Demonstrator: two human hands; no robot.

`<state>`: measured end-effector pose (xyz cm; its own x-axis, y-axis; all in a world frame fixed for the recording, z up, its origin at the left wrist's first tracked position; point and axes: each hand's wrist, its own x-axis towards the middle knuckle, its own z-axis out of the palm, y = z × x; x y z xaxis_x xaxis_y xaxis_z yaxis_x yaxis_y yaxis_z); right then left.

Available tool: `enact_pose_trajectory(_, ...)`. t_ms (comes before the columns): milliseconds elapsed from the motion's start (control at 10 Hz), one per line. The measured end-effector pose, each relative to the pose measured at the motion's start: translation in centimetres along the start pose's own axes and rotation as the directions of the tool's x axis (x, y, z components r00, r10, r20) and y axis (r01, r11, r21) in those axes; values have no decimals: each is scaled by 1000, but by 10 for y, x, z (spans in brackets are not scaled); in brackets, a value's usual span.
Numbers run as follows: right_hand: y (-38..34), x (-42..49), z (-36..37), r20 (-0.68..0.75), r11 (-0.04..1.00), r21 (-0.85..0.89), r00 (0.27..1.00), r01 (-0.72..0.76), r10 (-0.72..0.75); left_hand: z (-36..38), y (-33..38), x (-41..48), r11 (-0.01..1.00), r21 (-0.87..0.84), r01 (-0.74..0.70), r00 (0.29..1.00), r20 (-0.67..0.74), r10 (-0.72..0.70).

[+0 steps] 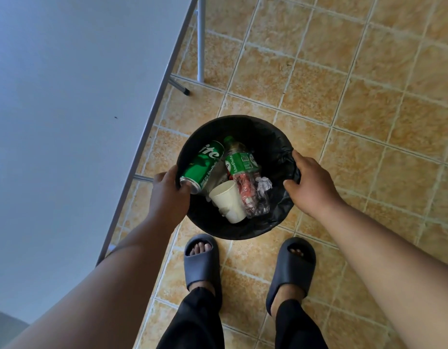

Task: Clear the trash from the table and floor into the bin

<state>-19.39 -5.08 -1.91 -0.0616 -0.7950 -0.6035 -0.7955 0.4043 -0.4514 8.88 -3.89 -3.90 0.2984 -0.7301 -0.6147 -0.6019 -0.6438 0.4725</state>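
Note:
A round black bin (265, 137) with a black liner stands on the tiled floor in front of my feet. Inside it lie a green soda can (205, 162), a crushed clear plastic bottle with a green label (243, 172), a white paper cup (229, 201) and a crumpled white paper ball (264, 183). My left hand (167, 195) grips the bin's left rim, thumb curled over the edge beside the can. My right hand (311, 183) grips the right rim, with its fingers curled round the bunched liner.
A white table (66, 109) fills the left side, its metal legs (201, 41) standing on the floor beyond the bin. My feet in dark slippers (202, 263) stand just behind the bin. Beige floor tiles (369, 96) stretch to the right and far side.

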Motion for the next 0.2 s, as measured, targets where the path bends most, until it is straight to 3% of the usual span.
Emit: enact_pose_trajectory(200, -19, -19, -21, -133, 1000, -24, 991, 4, -8, -16, 30, -30, 995, 82, -59, 998, -9, 60)
